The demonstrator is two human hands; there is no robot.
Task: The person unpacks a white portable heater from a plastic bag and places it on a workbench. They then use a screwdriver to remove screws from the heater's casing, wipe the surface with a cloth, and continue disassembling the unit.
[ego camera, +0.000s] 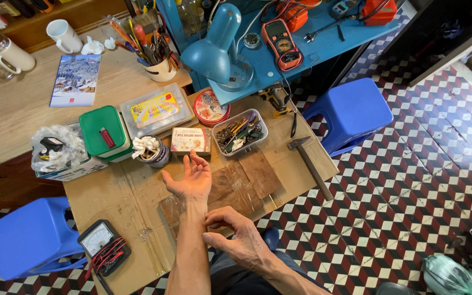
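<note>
My left hand is stretched out palm up over a low cardboard-covered table, fingers apart, holding nothing. It hovers just in front of a small printed box. My right hand rests on my left forearm near the wrist, its fingers curled against the skin. Neither hand holds a tool. Under the left hand lie brown leather-like patches taped to the cardboard.
Around the table stand a green-lidded box, a tin with rag, a tray of small tools, a hammer, an analog meter and two blue stools. A blue lamp and orange multimeter sit behind.
</note>
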